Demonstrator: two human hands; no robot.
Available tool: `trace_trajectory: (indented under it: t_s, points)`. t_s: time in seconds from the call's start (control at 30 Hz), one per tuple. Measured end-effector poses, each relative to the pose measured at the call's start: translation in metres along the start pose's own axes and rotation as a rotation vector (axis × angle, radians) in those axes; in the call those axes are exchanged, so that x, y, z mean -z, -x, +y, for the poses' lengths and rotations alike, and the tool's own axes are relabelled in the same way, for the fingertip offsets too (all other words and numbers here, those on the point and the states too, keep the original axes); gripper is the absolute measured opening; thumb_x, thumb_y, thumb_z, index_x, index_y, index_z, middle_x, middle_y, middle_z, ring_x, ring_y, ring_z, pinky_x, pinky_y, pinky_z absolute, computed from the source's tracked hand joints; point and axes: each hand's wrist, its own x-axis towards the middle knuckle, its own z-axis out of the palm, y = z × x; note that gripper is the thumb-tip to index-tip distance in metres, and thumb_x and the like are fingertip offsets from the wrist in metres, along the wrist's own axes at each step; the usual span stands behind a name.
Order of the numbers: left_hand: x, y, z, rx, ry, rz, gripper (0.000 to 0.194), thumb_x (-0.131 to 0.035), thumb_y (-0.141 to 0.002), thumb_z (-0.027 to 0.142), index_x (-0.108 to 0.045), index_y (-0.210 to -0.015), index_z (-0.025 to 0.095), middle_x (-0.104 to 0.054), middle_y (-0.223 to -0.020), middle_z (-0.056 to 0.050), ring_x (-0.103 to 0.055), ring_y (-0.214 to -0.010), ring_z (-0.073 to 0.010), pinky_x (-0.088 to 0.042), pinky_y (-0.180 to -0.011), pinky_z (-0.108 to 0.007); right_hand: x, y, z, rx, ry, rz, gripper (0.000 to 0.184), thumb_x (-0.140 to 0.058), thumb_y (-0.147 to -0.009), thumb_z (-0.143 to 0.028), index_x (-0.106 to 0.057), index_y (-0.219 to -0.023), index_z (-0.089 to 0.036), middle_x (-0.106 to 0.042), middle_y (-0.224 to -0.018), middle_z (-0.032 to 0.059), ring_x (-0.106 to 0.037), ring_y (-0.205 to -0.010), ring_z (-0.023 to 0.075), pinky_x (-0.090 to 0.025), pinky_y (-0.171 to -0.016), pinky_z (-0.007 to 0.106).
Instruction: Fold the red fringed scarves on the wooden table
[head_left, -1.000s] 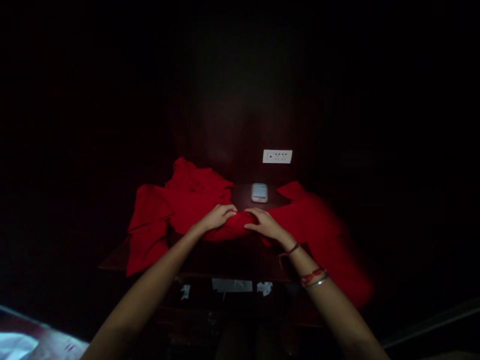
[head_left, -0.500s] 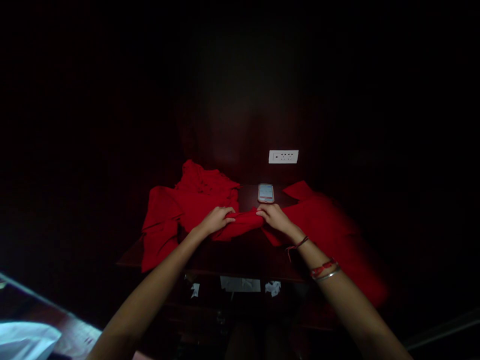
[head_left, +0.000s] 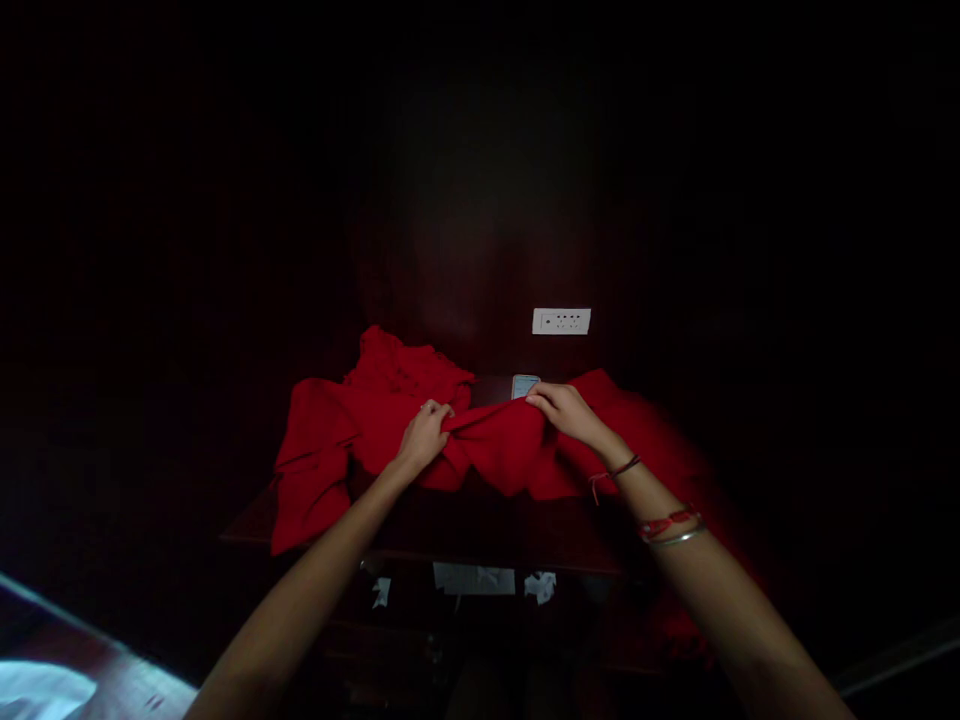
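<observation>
A long red cloth [head_left: 502, 445] stretches across a dark tabletop, its right part hanging over the table's front right side. My left hand [head_left: 427, 432] pinches its upper edge near the middle. Farther right, my right hand [head_left: 564, 408] grips the same edge between thumb and fingers, holding it slightly raised. Between both hands the fabric is drawn fairly taut along the top and droops below. More of the red fabric lies bunched in a heap behind my left hand. What kind of garment or cloth it is, I cannot tell.
A phone [head_left: 525, 386] with a lit screen lies behind the cloth, partly covered by it. On the dark wall sits a white socket panel [head_left: 562, 321]. Papers [head_left: 474, 578] show below the table edge [head_left: 480, 558]. Something pale and bright [head_left: 45, 690] is at the lower left.
My right hand has moved right and up with the cloth edge, and my left hand slightly left. The fabric between them is wider and now hides the phone's lower part.
</observation>
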Motion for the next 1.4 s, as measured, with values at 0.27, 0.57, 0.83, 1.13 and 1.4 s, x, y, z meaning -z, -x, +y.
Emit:
trace_trajectory:
  t_s: [0.27,0.57,0.83,1.13,1.4]
  points:
    - [0.063,-0.039,-0.039,0.157,0.614,-0.101,0.047,-0.044,-0.064,0.006,-0.036,-0.109,0.018,-0.057,-0.085,-0.003,-0.054,-0.074,-0.0154,-0.043,-0.068,-0.029,0.028,-0.007,0.007,-0.121,0.051,0.056,0.025,-0.036,-0.08,-0.029,-0.05,-0.064,-0.016,-0.051,-0.058,-0.0002,-0.046,-0.054,0.0098,-0.029,-0.052,0.019]
    - [0.092,-0.003,-0.035,-0.112,0.373,-0.58,0.038,-0.058,-0.063,0.022,-0.05,-0.099,0.018,-0.055,-0.095,-0.002,-0.051,-0.086,-0.0163,-0.04,-0.075,-0.025,-0.005,0.017,0.04,-0.187,-0.052,-0.116,0.034,-0.035,-0.079,-0.04,-0.046,-0.057,-0.016,-0.047,-0.055,-0.002,-0.041,-0.052,0.0094,-0.028,-0.049,0.02]
    - [0.0,0.037,0.024,-0.143,0.117,-0.196,0.036,-0.046,-0.075,0.024,-0.041,-0.11,0.019,-0.045,-0.109,-0.008,-0.042,-0.102,-0.0195,-0.033,-0.087,-0.034,-0.018,0.009,0.025,-0.113,-0.093,-0.164,0.034,-0.037,-0.079,-0.037,-0.052,-0.061,-0.014,-0.049,-0.057,-0.0012,-0.042,-0.054,0.0091,-0.029,-0.05,0.019]
    - [-0.018,0.006,0.055,-0.055,0.389,-0.01,0.015,-0.05,-0.072,0.02,-0.052,-0.087,0.017,-0.054,-0.073,0.0,-0.052,-0.07,-0.0128,-0.041,-0.068,-0.025,-0.003,0.006,0.012,-0.064,-0.002,-0.197,0.029,-0.042,-0.079,-0.034,-0.058,-0.068,-0.013,-0.052,-0.057,-0.0007,-0.044,-0.053,0.0084,-0.028,-0.05,0.018]
    - [0.019,0.001,0.044,-0.215,0.218,-0.111,0.01,-0.048,-0.076,0.021,-0.056,-0.079,0.017,-0.058,-0.077,-0.002,-0.052,-0.074,-0.0145,-0.038,-0.069,-0.024,0.008,0.009,0.012,0.05,0.037,-0.261,0.018,-0.046,-0.078,-0.028,-0.058,-0.078,-0.015,-0.058,-0.07,0.0024,-0.05,-0.062,0.0109,-0.033,-0.057,0.02]
